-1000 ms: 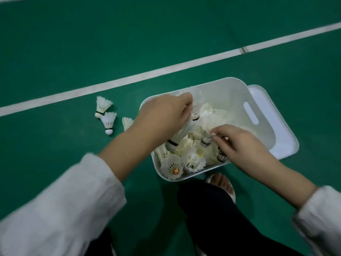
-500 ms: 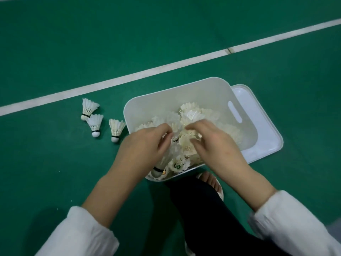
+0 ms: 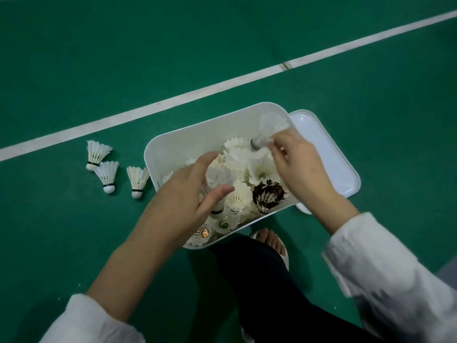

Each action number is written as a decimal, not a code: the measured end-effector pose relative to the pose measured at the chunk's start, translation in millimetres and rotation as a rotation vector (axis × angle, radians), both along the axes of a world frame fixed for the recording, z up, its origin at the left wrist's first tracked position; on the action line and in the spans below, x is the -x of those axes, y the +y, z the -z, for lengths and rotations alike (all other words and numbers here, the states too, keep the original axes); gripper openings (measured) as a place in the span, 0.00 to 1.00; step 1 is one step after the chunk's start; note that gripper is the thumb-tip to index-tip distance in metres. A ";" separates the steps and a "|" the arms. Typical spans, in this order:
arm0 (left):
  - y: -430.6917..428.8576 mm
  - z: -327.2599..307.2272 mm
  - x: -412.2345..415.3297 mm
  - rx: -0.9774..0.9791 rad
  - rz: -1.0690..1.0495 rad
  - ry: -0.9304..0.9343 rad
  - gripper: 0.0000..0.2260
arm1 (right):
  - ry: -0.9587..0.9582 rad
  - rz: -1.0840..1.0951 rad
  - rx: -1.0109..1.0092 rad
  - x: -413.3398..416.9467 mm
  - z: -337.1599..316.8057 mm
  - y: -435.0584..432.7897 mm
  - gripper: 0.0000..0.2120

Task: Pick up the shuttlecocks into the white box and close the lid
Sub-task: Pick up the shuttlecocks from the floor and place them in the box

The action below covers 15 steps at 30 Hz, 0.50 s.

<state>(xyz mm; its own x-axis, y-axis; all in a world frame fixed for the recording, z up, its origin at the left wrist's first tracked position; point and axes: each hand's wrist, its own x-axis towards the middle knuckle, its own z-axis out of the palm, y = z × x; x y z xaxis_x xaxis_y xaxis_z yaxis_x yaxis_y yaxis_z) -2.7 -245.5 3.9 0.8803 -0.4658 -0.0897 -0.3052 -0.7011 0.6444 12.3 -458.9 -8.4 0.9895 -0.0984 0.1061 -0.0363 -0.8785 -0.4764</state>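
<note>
Right hand pinching a shuttlecock over the box, left hand open above the pile inside, three shuttlecocks on the floor

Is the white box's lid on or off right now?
Off. The lid lies on the floor beside the white box, whose open top shows the shuttlecocks inside.

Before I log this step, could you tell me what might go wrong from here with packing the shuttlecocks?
1. The pile seems to reach the white box rim, so feathers may get crushed or keep the lid from seating.
2. The right hand pinches a blurred shuttlecock at the far right corner; it could drop outside, onto the lid.
3. The three shuttlecocks on the floor left of the box could be missed.
</note>
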 end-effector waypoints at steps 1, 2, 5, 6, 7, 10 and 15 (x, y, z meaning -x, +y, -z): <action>0.1 -0.6 -0.6 0.002 -0.017 0.022 0.33 | 0.012 0.054 0.016 -10.3 4.1 -9.4 0.11; 0.1 -0.3 -1.0 -0.003 -0.031 0.039 0.34 | 0.047 0.087 0.039 -20.7 11.8 -18.2 0.12; 0.0 9.8 -1.5 -0.028 0.010 -0.035 0.25 | 0.271 0.130 0.087 -50.5 43.5 -35.8 0.13; 0.4 14.3 -2.4 -0.036 0.035 -0.098 0.19 | 0.367 0.133 0.083 -58.7 54.2 -38.1 0.13; 0.9 18.4 -3.0 -0.043 0.046 -0.154 0.14 | 0.468 0.126 0.071 -65.6 63.0 -39.0 0.12; 2.0 24.7 -4.2 -0.057 0.032 -0.212 0.07 | 0.672 0.069 0.045 -81.6 74.6 -37.6 0.12; 0.8 23.5 -10.7 -0.062 0.025 -0.236 0.07 | 0.529 -0.014 0.100 -78.2 25.8 -36.8 0.15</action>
<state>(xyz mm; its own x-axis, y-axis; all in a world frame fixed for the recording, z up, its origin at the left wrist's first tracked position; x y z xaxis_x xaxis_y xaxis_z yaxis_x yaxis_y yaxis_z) 8.0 -244.7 -19.6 0.8686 -0.4878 0.0875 -0.4599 -0.7276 0.5089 90.5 -495.8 -34.2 0.9113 -0.1001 -0.3993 -0.2370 -0.9208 -0.3099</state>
